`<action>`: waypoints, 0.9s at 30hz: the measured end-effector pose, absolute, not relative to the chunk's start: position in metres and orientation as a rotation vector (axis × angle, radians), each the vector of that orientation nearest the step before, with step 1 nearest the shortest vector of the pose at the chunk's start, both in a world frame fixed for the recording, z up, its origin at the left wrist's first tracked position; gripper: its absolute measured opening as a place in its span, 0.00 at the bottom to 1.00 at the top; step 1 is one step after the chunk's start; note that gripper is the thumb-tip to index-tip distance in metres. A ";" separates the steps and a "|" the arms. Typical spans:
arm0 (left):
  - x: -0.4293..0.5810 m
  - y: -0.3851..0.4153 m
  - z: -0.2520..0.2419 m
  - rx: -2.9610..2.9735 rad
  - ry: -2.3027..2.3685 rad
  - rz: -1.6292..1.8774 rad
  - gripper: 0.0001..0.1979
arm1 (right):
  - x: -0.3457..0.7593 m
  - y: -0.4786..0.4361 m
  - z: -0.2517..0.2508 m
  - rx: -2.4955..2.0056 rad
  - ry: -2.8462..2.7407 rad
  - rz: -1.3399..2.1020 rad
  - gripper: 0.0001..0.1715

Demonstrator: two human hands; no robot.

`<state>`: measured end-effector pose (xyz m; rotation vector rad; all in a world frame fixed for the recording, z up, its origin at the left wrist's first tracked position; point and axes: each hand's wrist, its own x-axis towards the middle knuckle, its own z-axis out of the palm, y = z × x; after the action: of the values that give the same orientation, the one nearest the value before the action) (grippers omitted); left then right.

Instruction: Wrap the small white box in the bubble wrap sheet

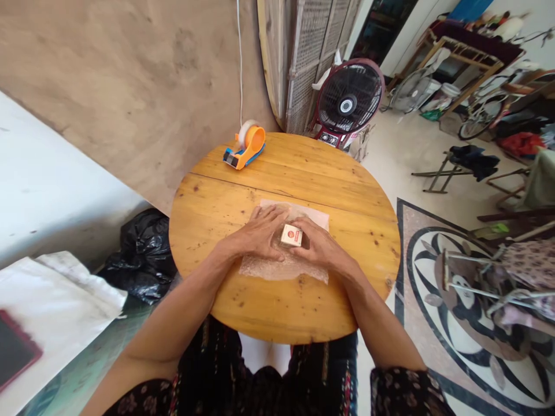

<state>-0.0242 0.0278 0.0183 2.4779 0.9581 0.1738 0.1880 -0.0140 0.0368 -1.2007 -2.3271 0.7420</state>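
Observation:
A small white cardboard box (291, 235) with a red print sits on a sheet of clear bubble wrap (310, 273) on the round wooden table. My right hand (319, 245) curves round the box from the right, fingers at its far edge and thumb at its near edge. Just left of the box, my left hand (261, 232) lies open on the bubble wrap, its fingers apart. An orange and blue tape dispenser (248, 148) with a roll of clear tape stands at the table's far left, away from both hands.
The wooden table (277, 315) reaches close to my lap. Behind it stands a dark red electric fan (347, 104). A black plastic bag (143, 254) lies left of the table. To the right are a folding stool (451, 167) and a chair with patterned cloth (526, 263).

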 end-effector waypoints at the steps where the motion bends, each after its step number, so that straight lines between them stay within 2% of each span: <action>1: -0.024 0.028 0.018 2.481 0.960 0.173 0.59 | 0.188 -0.014 0.037 -1.198 -2.326 0.735 0.27; 27: -0.026 0.031 0.008 2.513 0.940 0.200 0.58 | 0.187 -0.015 0.029 -1.218 -2.291 0.682 0.27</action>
<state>-0.0264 0.0307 0.0084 2.5128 0.9398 0.2000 0.1871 -0.0150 0.0290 -1.2178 -2.2905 0.6819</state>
